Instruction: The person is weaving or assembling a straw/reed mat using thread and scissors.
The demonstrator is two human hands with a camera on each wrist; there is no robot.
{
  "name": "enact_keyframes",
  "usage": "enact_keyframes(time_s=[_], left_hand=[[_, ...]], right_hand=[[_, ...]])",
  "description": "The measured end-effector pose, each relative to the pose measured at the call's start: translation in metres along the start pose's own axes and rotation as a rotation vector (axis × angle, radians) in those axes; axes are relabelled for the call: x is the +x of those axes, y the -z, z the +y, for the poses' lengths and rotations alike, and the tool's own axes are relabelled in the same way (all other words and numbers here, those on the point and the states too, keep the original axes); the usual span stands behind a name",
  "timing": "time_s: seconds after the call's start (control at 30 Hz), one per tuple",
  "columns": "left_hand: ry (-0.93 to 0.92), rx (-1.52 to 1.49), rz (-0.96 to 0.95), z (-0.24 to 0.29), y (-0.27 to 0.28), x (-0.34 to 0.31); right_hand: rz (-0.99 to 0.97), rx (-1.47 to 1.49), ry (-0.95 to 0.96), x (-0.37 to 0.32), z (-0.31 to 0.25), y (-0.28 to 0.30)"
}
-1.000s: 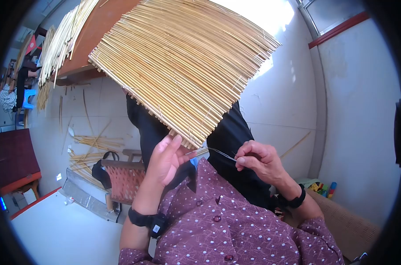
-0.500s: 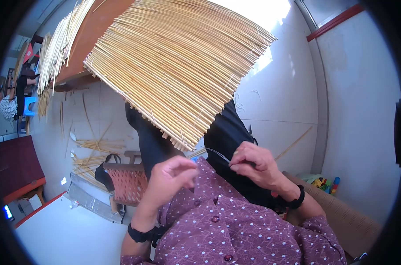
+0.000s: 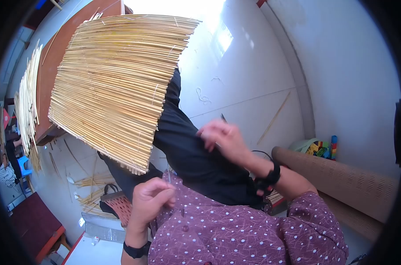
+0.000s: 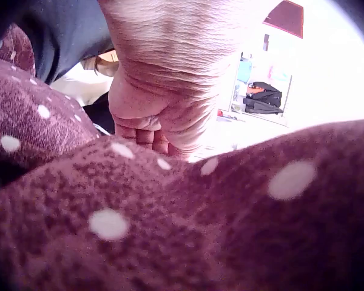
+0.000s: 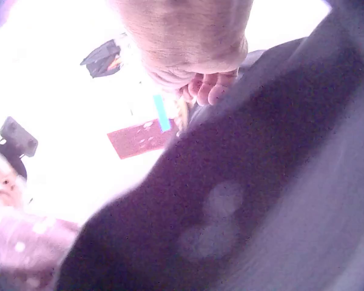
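A mat of thin straw-coloured rods [image 3: 116, 79] slopes from the table down over the person's dark-trousered leg. Just below its lowest corner is the left hand [image 3: 152, 202], apart from the mat, thumb and fingers curled together; a faint pale thread [image 3: 168, 177] shows above the fingertips. To the right, over the dark trousers, the right hand [image 3: 227, 141] is blurred, its thumb and fingers bent in a pinch. Any thread at its fingertips is too fine to make out. Both wrist views show the hands, left [image 4: 170, 79] and right [image 5: 191, 45], from the heel side with fingertips partly hidden.
Loose pale rods [image 3: 29, 101] lie along the brown table's [image 3: 50, 57] left side, with more on the floor [image 3: 92, 190]. A woven chair [image 3: 121, 207] stands at lower left; a brown perforated roll [image 3: 341, 176] lies at right. White string [image 3: 202, 95] is on the floor.
The head view has swung, shifting the mat left. From the mat's lower corner, the left hand has come away, towards the shirt. The right hand has risen and is blurred by motion.
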State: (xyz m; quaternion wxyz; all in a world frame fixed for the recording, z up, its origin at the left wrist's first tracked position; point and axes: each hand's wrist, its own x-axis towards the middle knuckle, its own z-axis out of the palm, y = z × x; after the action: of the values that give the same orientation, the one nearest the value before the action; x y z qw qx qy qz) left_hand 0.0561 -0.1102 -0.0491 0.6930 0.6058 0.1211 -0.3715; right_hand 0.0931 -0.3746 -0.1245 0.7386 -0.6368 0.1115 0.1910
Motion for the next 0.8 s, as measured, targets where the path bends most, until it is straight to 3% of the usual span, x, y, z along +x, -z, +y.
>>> enact_keyframes(time_s=[0.07,0.13,0.23,0.27,0.33,0.4,0.47,0.53,0.57,0.63,0.8], left_hand=[[-0.016,-0.017,0.010,-0.003,0.004,-0.005],[-0.018,-0.083,0.044,-0.007,0.007,-0.007],[0.013,-0.120,0.066,-0.016,0.008,-0.013],[0.034,-0.104,0.075,-0.019,0.007,-0.015],[0.060,-0.081,0.090,-0.022,0.005,-0.020],[0.069,-0.106,0.111,-0.020,0.004,-0.024],[0.078,-0.172,0.116,-0.020,0.008,-0.032],[0.025,-0.292,0.155,-0.015,0.005,-0.033],[-0.022,-0.365,0.183,-0.014,0.004,-0.033],[-0.088,-0.458,0.271,-0.014,0.006,-0.037],[-0.174,-0.706,0.570,-0.015,0.015,-0.045]], right_hand=[[0.309,-0.099,-0.032,0.039,0.086,0.062],[0.404,-0.482,-0.256,0.053,0.136,0.109],[0.301,-0.420,-0.442,0.055,0.208,0.139],[0.300,-0.415,-0.452,0.053,0.231,0.144],[0.410,-0.909,-0.258,0.045,0.268,0.144],[0.414,-0.986,-0.289,0.033,0.293,0.146],[0.300,-0.998,-0.238,0.024,0.340,0.158],[0.230,-0.975,-0.388,0.027,0.339,0.152],[0.187,-0.972,-0.369,0.030,0.339,0.146],[0.325,-1.009,-0.516,0.036,0.337,0.133],[0.357,-1.042,-0.541,0.045,0.325,0.120]])
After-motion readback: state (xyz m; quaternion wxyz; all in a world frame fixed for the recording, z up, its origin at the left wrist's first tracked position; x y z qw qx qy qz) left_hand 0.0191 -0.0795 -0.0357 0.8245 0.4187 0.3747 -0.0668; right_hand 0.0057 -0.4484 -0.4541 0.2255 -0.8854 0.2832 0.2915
